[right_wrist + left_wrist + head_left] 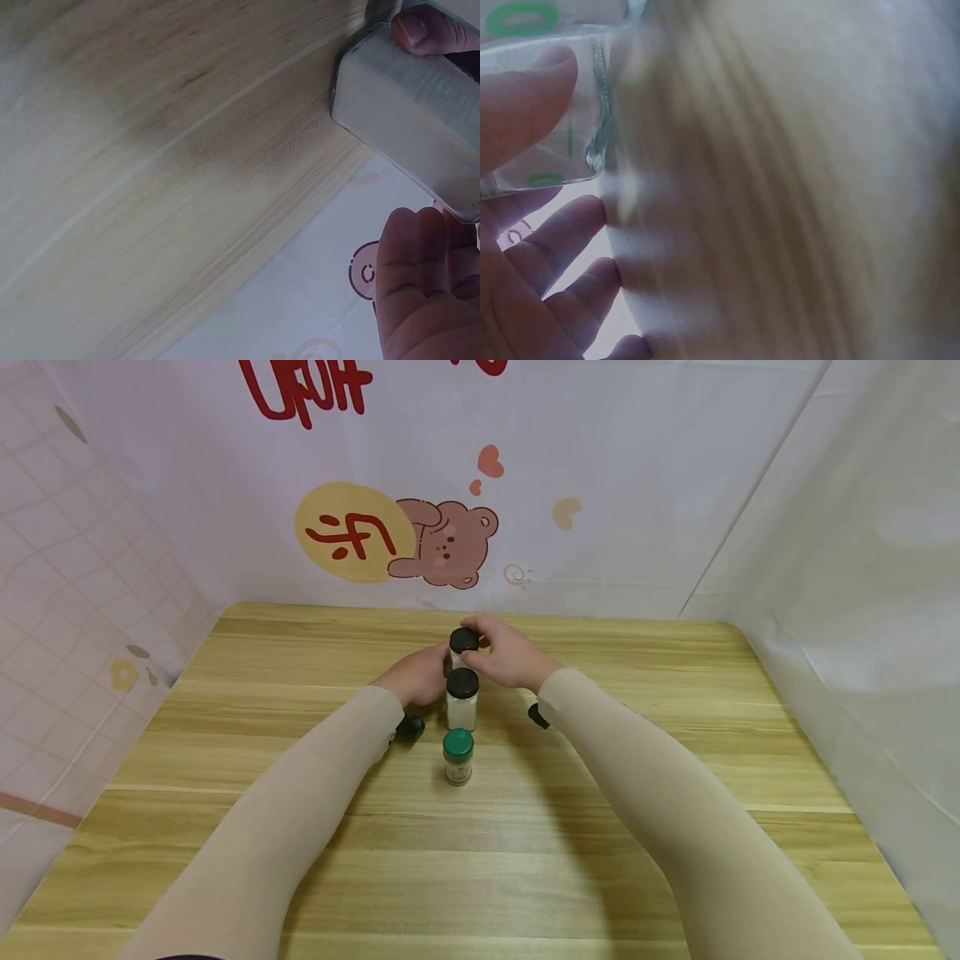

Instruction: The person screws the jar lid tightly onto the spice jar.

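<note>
Toward the back of the table, both my hands are at a squarish glass jar (464, 638) with a black lid and pale contents. My left hand (422, 675) holds its left side; the left wrist view shows the thumb across the clear glass and the other fingers behind it. From the right, my right hand (512, 653) spans the jar near its lid, thumb on the near side and fingers on the far side. A second black-lidded glass jar (461, 708) stands upright directly in front of the held one. Nearer still stands a small green-capped bottle (458, 758).
The wood-grain table (465, 877) meets a white printed backdrop (615, 552) just behind the jars. White sheeting hangs on the left and right sides. Dark wrist-worn pieces show at both cuffs. The two jars and the bottle form a row from back to front.
</note>
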The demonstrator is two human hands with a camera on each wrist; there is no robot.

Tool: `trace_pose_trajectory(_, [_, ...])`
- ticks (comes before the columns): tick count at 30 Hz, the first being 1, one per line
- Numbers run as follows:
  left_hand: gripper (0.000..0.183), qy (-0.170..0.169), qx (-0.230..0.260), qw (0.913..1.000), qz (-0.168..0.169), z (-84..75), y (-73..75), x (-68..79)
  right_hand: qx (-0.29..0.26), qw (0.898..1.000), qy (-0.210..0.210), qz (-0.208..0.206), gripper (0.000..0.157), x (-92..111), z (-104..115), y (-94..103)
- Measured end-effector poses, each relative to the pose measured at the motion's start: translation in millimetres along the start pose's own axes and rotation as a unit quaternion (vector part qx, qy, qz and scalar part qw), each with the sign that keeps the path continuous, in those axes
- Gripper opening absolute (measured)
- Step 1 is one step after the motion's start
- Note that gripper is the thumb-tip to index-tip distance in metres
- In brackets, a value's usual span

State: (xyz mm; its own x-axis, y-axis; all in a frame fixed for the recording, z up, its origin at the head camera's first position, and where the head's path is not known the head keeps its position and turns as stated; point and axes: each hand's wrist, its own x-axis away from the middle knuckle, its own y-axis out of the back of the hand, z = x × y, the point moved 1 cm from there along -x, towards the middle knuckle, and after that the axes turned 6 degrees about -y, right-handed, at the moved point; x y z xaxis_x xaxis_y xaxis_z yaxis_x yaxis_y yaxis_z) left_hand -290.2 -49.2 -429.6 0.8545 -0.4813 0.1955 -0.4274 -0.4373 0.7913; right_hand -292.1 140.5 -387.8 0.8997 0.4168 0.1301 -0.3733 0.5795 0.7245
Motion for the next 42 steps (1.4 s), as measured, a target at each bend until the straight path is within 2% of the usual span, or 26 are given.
trace_pose_trajectory(9, [0.048, 0.000, -0.001, 1.0000, 0.003, -0.2, 0.6, 0.9, 0.003, 1.000, -0.003, 0.000, 0.050, 1.0, 0.0, -0.2])
trace_pose_trajectory(16, [0.048, 0.001, 0.000, 1.0000, 0.000, -0.4, 0.1, 0.6, 0.004, 1.000, -0.004, 0.002, 0.064, 0.2, -0.6, 0.1])
trace_pose_trajectory(22, [0.048, -0.002, 0.006, 1.0000, -0.004, -1.6, 0.3, 1.6, 0.006, 1.000, 0.007, 0.003, 0.052, -1.1, -2.0, -0.2])
trace_pose_trajectory(26, [0.049, -0.003, 0.005, 1.0000, -0.005, -1.2, 0.6, 1.7, 0.002, 1.000, 0.000, 0.002, 0.048, -0.8, -2.4, -0.2])
trace_pose_trajectory(34, [0.049, -0.001, 0.004, 1.0000, 0.000, -0.9, 0.7, 1.1, -0.004, 1.000, -0.005, 0.004, 0.063, -0.8, -2.6, -0.1])
trace_pose_trajectory(42, [0.050, 0.003, -0.001, 1.0000, 0.001, -0.9, 0.4, 0.1, 0.000, 1.000, 0.005, 0.000, 0.049, -0.5, -2.3, 0.1])
